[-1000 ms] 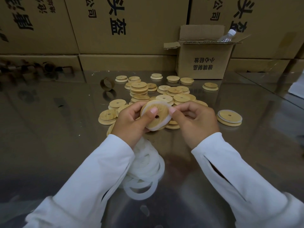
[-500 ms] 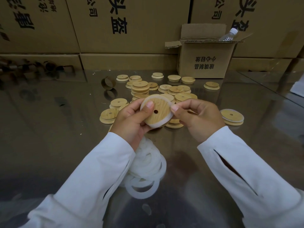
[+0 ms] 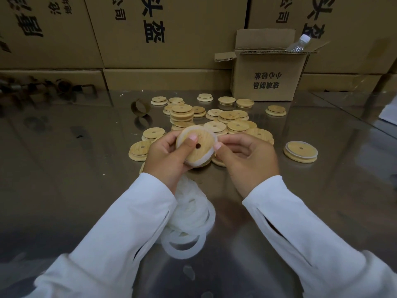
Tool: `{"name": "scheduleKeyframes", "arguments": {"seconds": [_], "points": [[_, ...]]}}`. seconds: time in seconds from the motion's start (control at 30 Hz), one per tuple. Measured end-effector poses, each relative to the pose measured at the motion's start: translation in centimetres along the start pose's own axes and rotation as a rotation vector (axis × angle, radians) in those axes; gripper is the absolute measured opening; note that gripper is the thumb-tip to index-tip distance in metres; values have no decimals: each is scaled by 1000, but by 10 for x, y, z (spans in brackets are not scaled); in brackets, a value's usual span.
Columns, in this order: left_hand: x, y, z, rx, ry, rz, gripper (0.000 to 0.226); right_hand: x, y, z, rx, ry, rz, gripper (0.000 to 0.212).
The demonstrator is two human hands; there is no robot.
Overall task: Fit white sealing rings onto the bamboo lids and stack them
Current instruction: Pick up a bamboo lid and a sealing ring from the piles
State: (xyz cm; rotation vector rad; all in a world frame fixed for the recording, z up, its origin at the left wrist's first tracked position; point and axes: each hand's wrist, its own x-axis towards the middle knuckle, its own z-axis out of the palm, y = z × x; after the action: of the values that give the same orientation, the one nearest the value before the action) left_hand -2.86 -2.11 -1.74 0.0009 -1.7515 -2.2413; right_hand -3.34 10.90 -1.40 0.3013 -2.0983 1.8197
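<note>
While still pinched by left hand (image 3: 166,157) and right hand (image 3: 247,157), bamboo lid (image 3: 200,152) slightly farther left.

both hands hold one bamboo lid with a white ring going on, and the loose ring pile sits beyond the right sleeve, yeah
No. In the head view the loose ring pile lies by the left sleeve, between the arms. The left hand and right hand do hold one bamboo lid with a white ring going on.

left hand (image 3: 165,157): curled round lid (image 3: 203,152), thumb on its face | right hand (image 3: 247,160): pinches rim at 3 o'clock | forearms enter from 7 and 5 o'clock
</note>
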Motion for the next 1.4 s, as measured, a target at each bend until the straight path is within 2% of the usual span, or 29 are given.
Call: {"name": "scheduleKeyframes", "arguments": {"seconds": [0.1, 0.3, 0.53, 0.7, 0.87, 1.1, 1.2, 1.4], "points": [[0, -1, 1, -12, 1, -23, 6, -3, 3, 3, -10, 56, 17, 14], [0, -1, 1, -78, -109, -58, 12, 0, 4, -1, -136, 125, 23, 14], [0, -4, -3, 63, -153, -24, 28, 2, 2, -5, -337, -9, -102, 9], [0, -3, -4, 94, -177, 25, 24, 5, 0, -10, -413, -27, -87, 12], [0, -1, -3, 66, -194, 42, 30, 8, 2, -13, -379, -31, -70, 13], [0, 1, -5, -10, -151, -14, 28, 2, 1, -7, -177, -20, -53, 11], [0, 0, -3, -63, -123, -50, 19, -4, 3, 0, -213, -16, -64, 6], [-1, 0, -1, -59, -163, -91, 13, -3, 6, -3, -235, 24, -95, 14]]}}
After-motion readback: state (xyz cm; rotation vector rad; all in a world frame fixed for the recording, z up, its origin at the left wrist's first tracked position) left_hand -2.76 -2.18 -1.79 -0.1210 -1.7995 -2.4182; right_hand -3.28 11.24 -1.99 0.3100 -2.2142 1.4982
